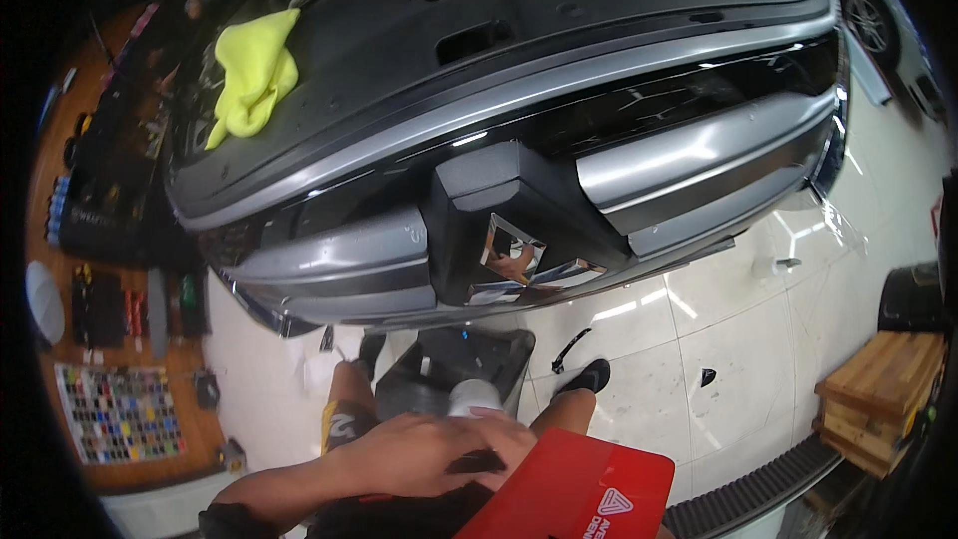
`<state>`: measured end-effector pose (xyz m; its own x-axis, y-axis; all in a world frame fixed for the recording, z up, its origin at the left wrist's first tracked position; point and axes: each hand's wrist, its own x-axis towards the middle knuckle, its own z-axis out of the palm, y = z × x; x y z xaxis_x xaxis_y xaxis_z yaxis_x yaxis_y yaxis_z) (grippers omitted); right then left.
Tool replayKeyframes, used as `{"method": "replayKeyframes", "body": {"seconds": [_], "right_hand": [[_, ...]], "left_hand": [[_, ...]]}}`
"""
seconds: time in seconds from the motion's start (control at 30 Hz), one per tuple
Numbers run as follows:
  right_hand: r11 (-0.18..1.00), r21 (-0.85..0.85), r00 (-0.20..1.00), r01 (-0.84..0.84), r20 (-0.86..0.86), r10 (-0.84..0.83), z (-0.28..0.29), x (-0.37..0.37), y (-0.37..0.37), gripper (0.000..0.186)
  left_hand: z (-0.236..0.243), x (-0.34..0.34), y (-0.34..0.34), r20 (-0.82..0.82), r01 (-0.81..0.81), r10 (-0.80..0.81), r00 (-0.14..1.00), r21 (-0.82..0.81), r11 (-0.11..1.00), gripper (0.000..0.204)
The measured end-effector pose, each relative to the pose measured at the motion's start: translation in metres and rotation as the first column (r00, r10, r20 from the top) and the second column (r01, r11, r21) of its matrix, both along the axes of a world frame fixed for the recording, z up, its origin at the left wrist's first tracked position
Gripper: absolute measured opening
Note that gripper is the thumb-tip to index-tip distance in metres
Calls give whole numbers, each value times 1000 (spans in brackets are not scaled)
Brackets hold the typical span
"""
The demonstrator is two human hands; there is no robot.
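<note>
My left hand (414, 454) reaches in from the lower left and meets my right hand (507, 441) in front of my body. Both are blurred, with their fingers overlapping, so what lies between them cannot be made out. A white, rounded object (473, 395) shows just beyond the fingers; whether it is held is unclear. A flat red piece with white print (574, 484) covers my right forearm. Ahead stands the silver and black front end of a car (559, 120), with a chrome diamond-shaped emblem (514, 250) in its middle.
A yellow cloth (254, 75) lies on the car's dark upper panel. Below the bumper sits a black bin-like container (454, 364). Small dark pieces (709, 377) lie on the tiled floor. Wooden boxes (878, 399) stand at right, and a wall with tools and colour swatches (120, 414) at left.
</note>
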<state>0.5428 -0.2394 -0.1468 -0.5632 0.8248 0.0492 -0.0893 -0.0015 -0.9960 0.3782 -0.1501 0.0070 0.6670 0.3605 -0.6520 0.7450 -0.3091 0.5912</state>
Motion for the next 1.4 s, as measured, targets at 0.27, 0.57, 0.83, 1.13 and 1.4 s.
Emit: {"method": "replayKeyframes", "body": {"seconds": [0.27,0.57,0.83,1.13,1.4], "right_hand": [[992,50,983,112,144,-118,36,108,34,72],[882,-30,856,470,259,-447,65,131,45,70],[814,33,786,580,239,-570,102,114,65,62],[742,163,702,650,245,-669,107,110,17,58],[889,208,886,409,144,-441,72,162,40,56]], "left_hand": [[5,61,-5,349,-177,146,926,58,983,43],[33,59,42,637,-759,437,636,413,503,26],[-47,67,112,887,-895,122,446,444,43,24],[-67,69,123,855,-858,-73,514,511,-57,24],[-67,79,121,855,-852,-52,516,507,-127,23]]}}
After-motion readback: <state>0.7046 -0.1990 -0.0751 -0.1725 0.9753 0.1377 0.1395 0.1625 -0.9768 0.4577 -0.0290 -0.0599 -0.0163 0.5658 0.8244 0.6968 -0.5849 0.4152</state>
